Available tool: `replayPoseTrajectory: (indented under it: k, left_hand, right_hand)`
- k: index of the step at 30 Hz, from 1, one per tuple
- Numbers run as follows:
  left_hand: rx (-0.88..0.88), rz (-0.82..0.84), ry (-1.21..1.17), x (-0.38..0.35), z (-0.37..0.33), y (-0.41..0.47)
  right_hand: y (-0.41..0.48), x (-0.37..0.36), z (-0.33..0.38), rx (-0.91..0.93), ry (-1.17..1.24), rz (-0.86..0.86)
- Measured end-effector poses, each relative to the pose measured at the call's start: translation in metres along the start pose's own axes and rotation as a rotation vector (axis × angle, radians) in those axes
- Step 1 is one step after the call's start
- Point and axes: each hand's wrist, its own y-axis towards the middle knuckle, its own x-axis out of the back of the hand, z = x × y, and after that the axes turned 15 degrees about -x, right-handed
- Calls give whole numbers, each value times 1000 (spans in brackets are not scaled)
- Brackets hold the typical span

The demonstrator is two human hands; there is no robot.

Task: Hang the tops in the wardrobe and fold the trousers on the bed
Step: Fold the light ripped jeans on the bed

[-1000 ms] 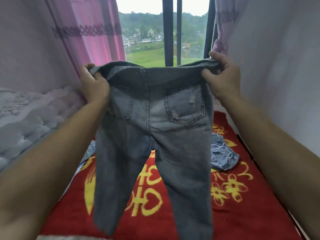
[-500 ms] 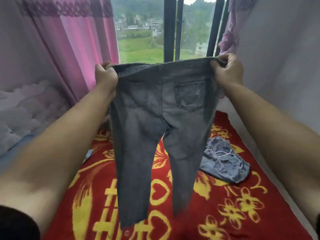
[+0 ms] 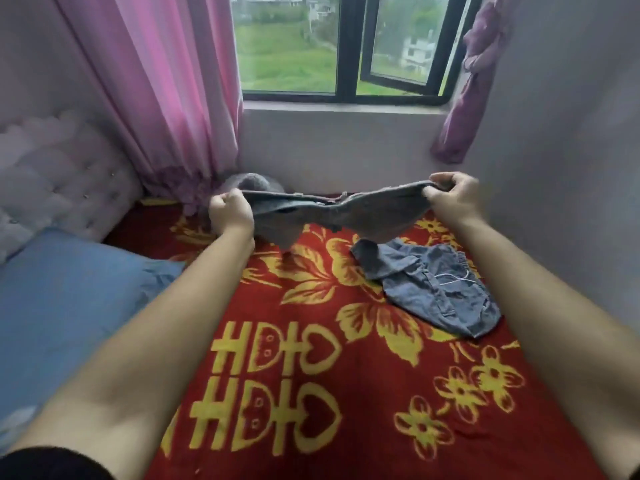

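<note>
Grey jeans (image 3: 332, 216) are stretched out by the waistband at arm's length, low over the far end of the bed. My left hand (image 3: 230, 213) grips the left end of the waistband and my right hand (image 3: 450, 197) grips the right end. The legs are mostly out of sight beyond the waistband; only a short flap of denim hangs below it. A second pair of blue denim trousers (image 3: 429, 285) lies crumpled on the red and yellow blanket (image 3: 311, 375), to the right beneath my right forearm.
A blue pillow (image 3: 69, 299) lies at the left beside a tufted headboard (image 3: 59, 181). Pink curtains (image 3: 166, 91) hang at the far left, and a window (image 3: 343, 50) sits above the far wall. A pale wall (image 3: 571, 202) runs close along the right.
My view tilted down. My arms swung the jeans forward and down, from hanging upright before me to stretched flat and low over the far end of the bed.
</note>
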Motion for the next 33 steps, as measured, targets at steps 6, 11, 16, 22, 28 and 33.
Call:
replayPoseTrajectory:
  k: [6, 11, 16, 22, 28, 33]
  left_hand:
    - [561, 117, 127, 38, 188, -109]
    - [949, 201, 142, 81, 290, -191]
    - [957, 178, 332, 113, 338, -244]
    - [817, 170, 503, 139, 357, -276]
    - [773, 235, 633, 150, 407, -300]
    - [792, 368, 748, 165, 472, -324]
  right_hand:
    - [-46, -62, -191, -556, -2, 290]
    - [-100, -83, -345, -799, -224, 228]
    - [-134, -70, -426, -1014, -298, 242]
    - [-163, -53, -468, -1183, -300, 415]
    - [-176, -56, -509, -1224, -342, 490]
    - [-210, -78, -564, -1245, -371, 510]
